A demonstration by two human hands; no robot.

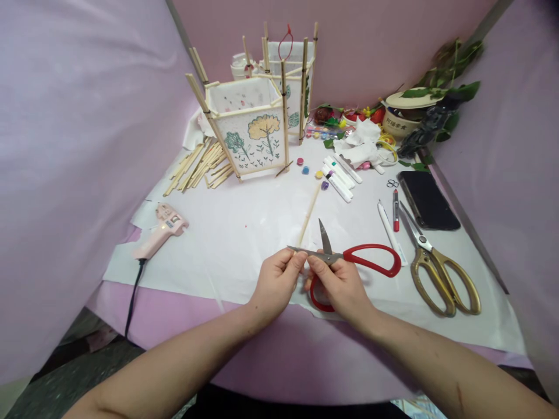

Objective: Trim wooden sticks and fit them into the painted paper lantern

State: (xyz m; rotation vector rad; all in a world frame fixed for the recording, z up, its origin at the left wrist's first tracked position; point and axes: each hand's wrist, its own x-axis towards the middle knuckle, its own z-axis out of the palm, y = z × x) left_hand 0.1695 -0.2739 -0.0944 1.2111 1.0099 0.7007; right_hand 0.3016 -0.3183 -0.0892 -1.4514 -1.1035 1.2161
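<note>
My left hand (277,279) is closed, thumb against fingers, around the near end of a thin wooden stick (310,212). The stick points away from me over the white sheet. Red-handled scissors (371,259) are gripped in my right hand (345,288), with their blades spread apart. One blade lies across the stick just above my left fingertips; the other points up and away. One red loop sticks out to the right, and the second hangs below my right palm. My fingertips hide where the stick ends.
Two paper-sided lantern frames (257,137) stand at the back, beside a pile of sticks (205,166). A pink glue gun (161,230) lies left. Markers (338,180), gold-handled scissors (441,273), a phone (428,199) and a white pen (388,224) lie right.
</note>
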